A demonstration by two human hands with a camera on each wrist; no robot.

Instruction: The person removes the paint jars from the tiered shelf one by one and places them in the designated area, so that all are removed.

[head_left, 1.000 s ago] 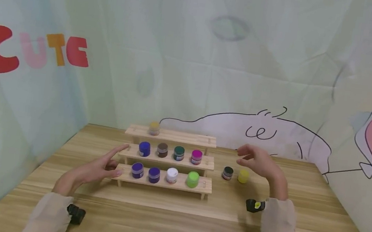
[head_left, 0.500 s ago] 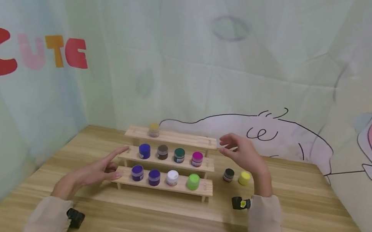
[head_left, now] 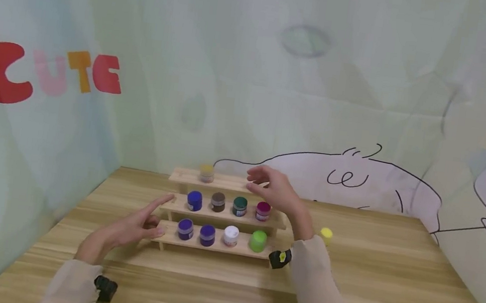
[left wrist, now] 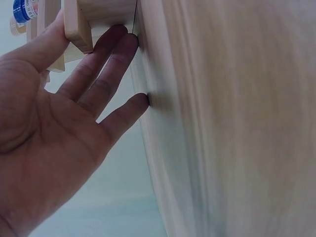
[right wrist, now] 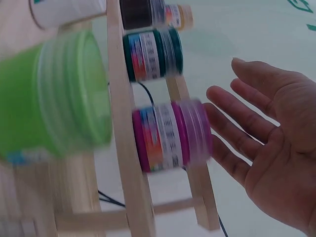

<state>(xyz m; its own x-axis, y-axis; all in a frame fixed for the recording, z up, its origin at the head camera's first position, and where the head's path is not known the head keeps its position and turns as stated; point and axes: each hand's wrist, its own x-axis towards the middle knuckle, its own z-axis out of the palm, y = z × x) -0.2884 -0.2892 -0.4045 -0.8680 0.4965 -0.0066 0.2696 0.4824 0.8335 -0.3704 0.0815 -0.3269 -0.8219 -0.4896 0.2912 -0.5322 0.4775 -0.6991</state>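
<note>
A three-tier wooden rack (head_left: 231, 183) holds small paint jars. My left hand (head_left: 124, 232) touches its left end: index finger at the middle tier, thumb at the bottom tier. The left wrist view shows the other fingers (left wrist: 106, 79) extended beneath the wood. My right hand (head_left: 278, 191), with nothing in it, hovers at the right part of the top tier, fingers loosely bent. Below it, on the middle tier, stands a magenta jar (right wrist: 165, 136) beside a dark green jar (head_left: 240, 206). A yellow-lidded jar (head_left: 206, 173) stands at the top tier's left.
The middle tier also carries blue (head_left: 194, 200) and brown (head_left: 218, 202) jars. Two purple jars, a white jar (head_left: 230, 236) and a lime green jar (head_left: 257, 242) line the bottom tier. A yellow jar (head_left: 325, 236) stands on the table right of my forearm. A printed curtain hangs behind.
My right hand has moved left from above the two loose jars to the top tier. My right arm now hides the black-lidded jar. My left hand stays at the rack's end.
</note>
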